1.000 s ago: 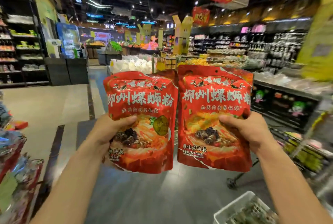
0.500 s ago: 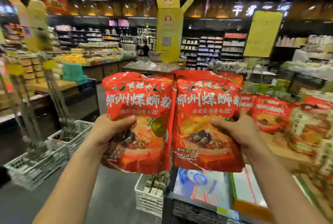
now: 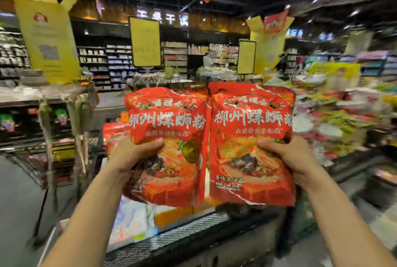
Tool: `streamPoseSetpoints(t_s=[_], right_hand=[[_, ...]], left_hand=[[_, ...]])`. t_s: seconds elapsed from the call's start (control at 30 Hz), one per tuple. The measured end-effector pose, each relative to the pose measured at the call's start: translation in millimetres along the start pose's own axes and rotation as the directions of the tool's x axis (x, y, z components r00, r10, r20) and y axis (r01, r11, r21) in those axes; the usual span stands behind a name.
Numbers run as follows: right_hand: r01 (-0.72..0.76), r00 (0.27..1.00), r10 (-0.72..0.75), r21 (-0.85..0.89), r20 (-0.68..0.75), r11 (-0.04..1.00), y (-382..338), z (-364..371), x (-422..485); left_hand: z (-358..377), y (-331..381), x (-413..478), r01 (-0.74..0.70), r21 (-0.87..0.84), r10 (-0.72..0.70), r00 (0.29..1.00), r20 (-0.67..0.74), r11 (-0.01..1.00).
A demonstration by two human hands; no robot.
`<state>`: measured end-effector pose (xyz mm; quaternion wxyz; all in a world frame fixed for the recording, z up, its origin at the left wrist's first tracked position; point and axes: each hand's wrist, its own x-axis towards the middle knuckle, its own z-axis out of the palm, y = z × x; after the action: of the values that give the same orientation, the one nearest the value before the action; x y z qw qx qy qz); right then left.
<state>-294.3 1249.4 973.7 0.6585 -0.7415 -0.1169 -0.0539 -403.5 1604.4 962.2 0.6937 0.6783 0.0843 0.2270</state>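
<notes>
Two red foil noodle packets, upright, edges touching: left packet [image 3: 169, 146] gripped thumb-over-front by left hand [image 3: 131, 155], right packet [image 3: 251, 144] by right hand [image 3: 290, 157], above mesh-fronted display shelf [image 3: 182, 236].

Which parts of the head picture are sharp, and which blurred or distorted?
Head view: left packet and right packet, in left hand and right hand, fairly sharp; goods at right smeared by motion blur; metal stand at left looks wavy.
</notes>
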Motion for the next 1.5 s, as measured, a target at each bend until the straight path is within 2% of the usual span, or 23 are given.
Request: streamPoseSetpoints(t_s=[0.1, 0.33, 0.53, 0.9, 1.0, 1.23, 1.5], right_hand=[[-0.021, 0.996, 0.021, 0.004, -0.082, 1.0, 13, -97, -13], [-0.065, 0.965, 0.063, -0.001, -0.256, 0.998, 32, -293, -50], [-0.073, 0.9, 0.08, 0.032, -0.429, 0.997, 44, -424, -78], [-0.192, 0.705, 0.176, 0.054, -0.687, 0.98, 96, -591, -74], [-0.221, 0.644, 0.189, 0.056, -0.741, 0.974, 112, -633, -50], [-0.26, 0.535, 0.183, 0.046, -0.825, 0.965, 137, -734, 41], [-0.302, 0.456, 0.185, 0.044, -0.87, 0.952, 172, -837, 122]], left_hand=[[96, -6, -10, 0.006, -0.046, -0.001, 0.993, 0.12, 0.999], [299, -26, -44, 0.06, -0.103, -0.029, 0.96, 0.278, 0.993], [452, -28, -66, 0.082, -0.091, -0.031, 0.887, 0.46, 0.992], [696, -69, -43, 0.189, -0.066, -0.096, 0.732, 0.675, 0.98], [769, -85, -17, 0.238, -0.062, -0.125, 0.694, 0.709, 0.969], [934, -110, 57, 0.264, -0.089, -0.09, 0.596, 0.798, 0.96], [1085, -140, 118, 0.243, -0.045, -0.088, 0.509, 0.856, 0.969]])
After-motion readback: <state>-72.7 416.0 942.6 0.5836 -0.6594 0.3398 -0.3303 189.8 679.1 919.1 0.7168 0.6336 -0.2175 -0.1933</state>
